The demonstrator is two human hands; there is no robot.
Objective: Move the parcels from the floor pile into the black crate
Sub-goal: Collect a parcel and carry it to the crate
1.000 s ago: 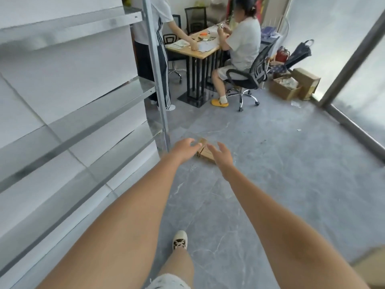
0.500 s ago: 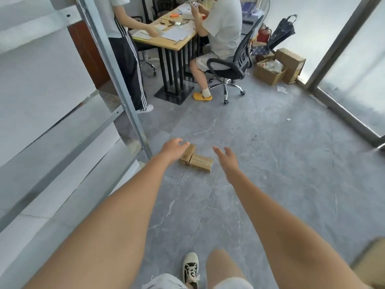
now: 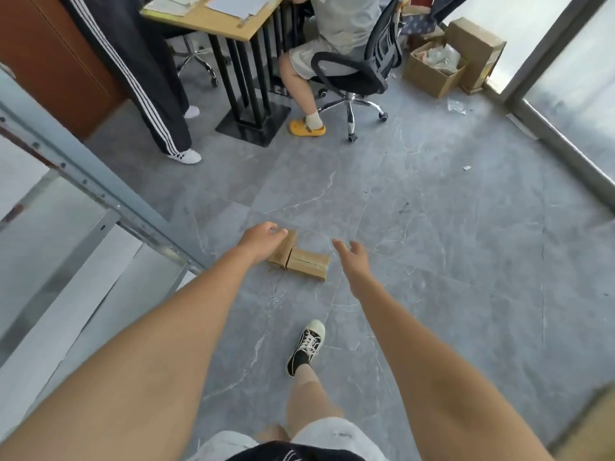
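Two small brown taped parcels lie side by side on the grey floor: a left parcel (image 3: 285, 250) and a right parcel (image 3: 308, 263). My left hand (image 3: 262, 236) reaches over the left parcel with loosely bent fingers and holds nothing; whether it touches the parcel I cannot tell. My right hand (image 3: 352, 254) hovers just right of the right parcel, fingers spread, apart from it. The black crate is not in view.
A metal shelf rack (image 3: 100, 201) stands close on my left. Ahead are a desk (image 3: 213, 18), a standing person's legs (image 3: 156, 104) and a seated person on a wheeled chair (image 3: 352, 78). Open cardboard boxes (image 3: 439, 68) sit by the glass door. My foot (image 3: 307, 347) is stepping forward.
I have walked closer and the view has tipped downward, so the parcels look larger. Both hands have neared the parcels, the left one now over the left parcel.
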